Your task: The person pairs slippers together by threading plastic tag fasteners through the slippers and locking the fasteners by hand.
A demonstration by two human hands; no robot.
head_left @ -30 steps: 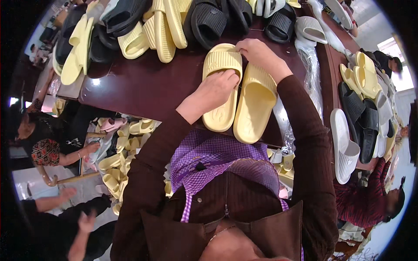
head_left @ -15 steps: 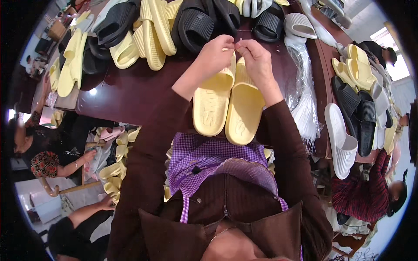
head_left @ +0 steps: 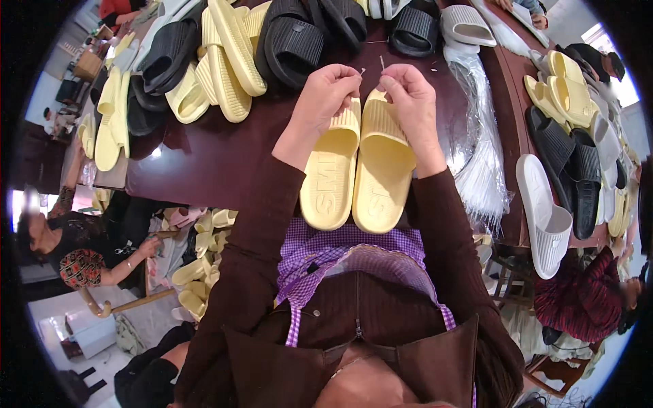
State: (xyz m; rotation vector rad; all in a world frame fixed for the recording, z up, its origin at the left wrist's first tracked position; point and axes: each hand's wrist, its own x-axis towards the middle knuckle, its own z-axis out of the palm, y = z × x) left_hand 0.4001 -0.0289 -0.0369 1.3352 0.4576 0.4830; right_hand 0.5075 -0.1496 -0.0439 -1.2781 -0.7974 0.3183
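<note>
A pair of pale yellow slide slippers [head_left: 382, 180] lies side by side at the table's near edge, heels toward me, raised letters on the insoles. Over the left slipper's strap, my left hand [head_left: 314, 112] is closed in a pinch, with a tiny pale tip poking out past the fingers. My right hand [head_left: 415, 112] pinches a thin whitish strand [head_left: 382, 62] above the right slipper's toe. The two pinches are slightly apart; whether one strand runs between them, I cannot make out.
A bundle of thin see-through strands [head_left: 479, 180] lies on the dark red table [head_left: 211, 166] to the right. Yellow and black slides [head_left: 294, 44] line the far side. More slides, one of them white [head_left: 544, 228], sit at the right edge. Co-workers sit on both sides.
My hands were together at the slippers' toes; now they have drawn a little apart, and thin pale tips show above the fingers. The slippers stay at the table's near edge.
</note>
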